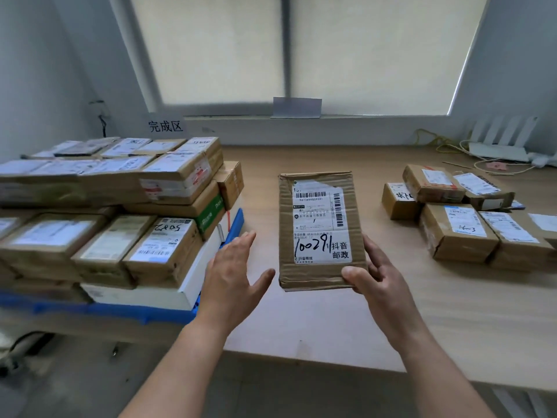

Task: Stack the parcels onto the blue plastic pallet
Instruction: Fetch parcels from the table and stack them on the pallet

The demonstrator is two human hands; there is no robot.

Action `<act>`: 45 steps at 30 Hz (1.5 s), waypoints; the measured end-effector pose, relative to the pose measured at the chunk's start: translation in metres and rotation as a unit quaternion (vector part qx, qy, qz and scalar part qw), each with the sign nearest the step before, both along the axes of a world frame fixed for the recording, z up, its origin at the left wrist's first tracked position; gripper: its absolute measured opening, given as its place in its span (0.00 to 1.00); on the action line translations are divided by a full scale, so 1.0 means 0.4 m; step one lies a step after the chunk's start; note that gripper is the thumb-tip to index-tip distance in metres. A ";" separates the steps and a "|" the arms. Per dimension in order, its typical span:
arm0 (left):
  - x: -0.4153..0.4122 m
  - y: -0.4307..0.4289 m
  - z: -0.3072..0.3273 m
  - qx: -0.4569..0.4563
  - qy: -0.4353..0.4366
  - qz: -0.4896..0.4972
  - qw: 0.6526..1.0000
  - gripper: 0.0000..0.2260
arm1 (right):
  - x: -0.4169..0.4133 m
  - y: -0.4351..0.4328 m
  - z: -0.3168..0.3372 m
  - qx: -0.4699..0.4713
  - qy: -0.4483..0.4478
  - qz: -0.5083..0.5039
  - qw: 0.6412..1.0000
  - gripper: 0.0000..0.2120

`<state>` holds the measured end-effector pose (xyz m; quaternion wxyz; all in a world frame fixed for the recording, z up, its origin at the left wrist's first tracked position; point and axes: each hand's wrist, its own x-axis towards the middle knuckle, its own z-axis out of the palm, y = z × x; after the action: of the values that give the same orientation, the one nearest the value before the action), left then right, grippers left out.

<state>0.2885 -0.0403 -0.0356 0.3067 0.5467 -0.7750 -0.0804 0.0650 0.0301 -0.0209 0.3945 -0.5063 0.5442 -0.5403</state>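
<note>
My right hand (376, 276) grips a flat brown cardboard parcel (313, 276) by its lower right corner, label up, above the middle of the wooden table. The label bears handwritten digits. My left hand (235, 276) hovers just left of the parcel with straight, spread fingers, not touching it. At the left, the blue plastic pallet (135, 312) carries several layers of stacked parcels (120, 212), with a large white box (150, 294) at the bottom front. Several more parcels (458, 218) lie in a loose group on the table at the right.
The wooden table (316, 327) ends in a front edge just below my forearms. A white router (500, 146) with cables sits at the back right. A sign with characters (165, 126) stands on the wall behind the pallet. A window with blinds fills the back.
</note>
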 end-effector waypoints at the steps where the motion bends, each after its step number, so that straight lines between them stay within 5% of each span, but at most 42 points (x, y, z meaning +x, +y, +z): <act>1: 0.045 0.015 0.001 -0.003 -0.003 0.004 1.000 0.33 | 0.040 0.006 0.005 0.001 -0.001 0.006 1.000 0.40; 24: 0.900 0.296 0.044 -0.022 -0.048 0.185 0.981 0.33 | 0.865 0.058 0.045 0.007 -0.004 0.144 0.989 0.35; 35: 1.087 0.201 0.053 -0.017 -0.079 0.245 0.966 0.33 | 1.084 -0.121 0.039 0.015 -0.007 0.171 0.985 0.31; 45: 1.200 -0.039 0.102 -0.002 -0.120 0.221 0.968 0.34 | 1.212 -0.340 0.051 0.037 -0.042 0.180 0.982 0.38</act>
<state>0.7683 -0.0561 0.0053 0.2231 0.7097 -0.6658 0.0569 0.5499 -0.1060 -0.0006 0.5266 -0.5579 0.4466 -0.4605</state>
